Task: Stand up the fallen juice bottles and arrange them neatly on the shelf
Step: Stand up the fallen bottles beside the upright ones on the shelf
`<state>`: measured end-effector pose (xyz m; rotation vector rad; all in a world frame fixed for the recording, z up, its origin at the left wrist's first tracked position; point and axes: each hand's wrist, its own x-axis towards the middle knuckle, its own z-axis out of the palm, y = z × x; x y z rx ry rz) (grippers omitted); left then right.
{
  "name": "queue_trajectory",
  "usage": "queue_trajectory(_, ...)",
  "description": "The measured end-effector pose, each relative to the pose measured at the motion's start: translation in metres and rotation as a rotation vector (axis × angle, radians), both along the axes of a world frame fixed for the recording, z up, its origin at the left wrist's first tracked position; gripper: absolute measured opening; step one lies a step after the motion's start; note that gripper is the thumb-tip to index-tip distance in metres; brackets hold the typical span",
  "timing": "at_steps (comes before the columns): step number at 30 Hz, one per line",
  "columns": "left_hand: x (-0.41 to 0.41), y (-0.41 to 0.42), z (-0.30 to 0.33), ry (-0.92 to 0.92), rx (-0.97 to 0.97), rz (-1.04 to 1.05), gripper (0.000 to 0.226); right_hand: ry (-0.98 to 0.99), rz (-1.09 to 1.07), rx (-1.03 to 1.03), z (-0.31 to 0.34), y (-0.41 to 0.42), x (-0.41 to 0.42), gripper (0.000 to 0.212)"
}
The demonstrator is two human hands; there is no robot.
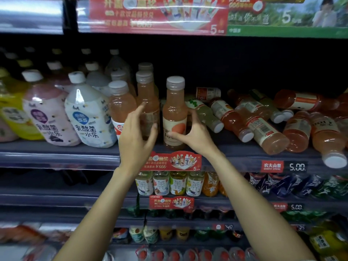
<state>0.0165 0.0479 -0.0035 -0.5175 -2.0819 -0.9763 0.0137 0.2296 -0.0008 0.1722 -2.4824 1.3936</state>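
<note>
A pink juice bottle point(174, 112) with a grey cap stands upright on the shelf point(56, 150). My right hand point(196, 133) holds its lower part, thumb on the label and fingers round its right side. My left hand point(136, 133) hovers with spread fingers in front of another upright pink bottle point(147, 95), gripping nothing. Two more upright pink bottles point(120, 102) stand to the left. To the right, several fallen juice bottles point(263, 129) lie on their sides in a jumble, among them a green one point(206, 113) right behind my right hand.
Large yoghurt-drink bottles point(88, 113) lean at the left of the same shelf. One fallen bottle point(330, 140) overhangs the shelf edge at far right. Price tags point(296, 166) and a red promo strip point(170, 161) line the edge. Lower shelves hold tea bottles point(178, 183).
</note>
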Motion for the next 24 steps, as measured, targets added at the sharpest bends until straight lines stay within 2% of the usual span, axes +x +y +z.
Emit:
queue_trajectory(2,-0.001,-0.003,-0.001,-0.068,-0.007,-0.016,0.058,0.015,-0.018,0.021,-0.002,-0.014,0.003,0.083)
queue_trajectory(5,0.000,0.000,-0.001,-0.073,-0.025,-0.016,0.065,0.064,-0.088,0.035,-0.011,-0.037,0.006,0.082)
queue_trajectory(8,0.000,0.003,0.002,-0.064,0.014,-0.010,0.071,-0.018,-0.039,-0.016,-0.015,-0.042,0.009,0.086)
queue_trajectory(9,-0.001,0.004,0.002,-0.061,0.021,-0.008,0.074,-0.053,-0.010,-0.044,-0.014,-0.038,0.009,0.082)
queue_trajectory(11,-0.003,0.008,0.001,-0.063,0.007,-0.002,0.080,-0.016,-0.038,-0.010,-0.012,-0.023,0.011,0.058)
queue_trajectory(13,-0.005,0.011,0.001,-0.067,-0.028,0.015,0.084,0.160,-0.219,0.200,-0.011,-0.003,0.008,0.036)
queue_trajectory(15,-0.006,0.014,0.000,-0.085,-0.031,0.014,0.084,0.295,-0.403,0.464,-0.011,0.019,-0.003,0.030)
queue_trajectory(16,-0.006,0.015,0.000,-0.091,-0.026,0.007,0.083,0.289,-0.445,0.599,-0.010,0.027,-0.011,0.037)
queue_trajectory(19,-0.007,0.016,-0.001,-0.087,-0.020,0.006,0.079,0.022,-0.427,0.927,-0.007,0.038,-0.028,0.065)
queue_trajectory(21,-0.007,0.016,-0.002,-0.090,-0.015,0.010,0.079,-0.013,-0.426,1.029,-0.007,0.039,-0.033,0.069)
queue_trajectory(24,-0.006,0.017,-0.004,-0.102,0.006,0.011,0.079,0.030,-0.401,1.005,-0.007,0.038,-0.034,0.065)
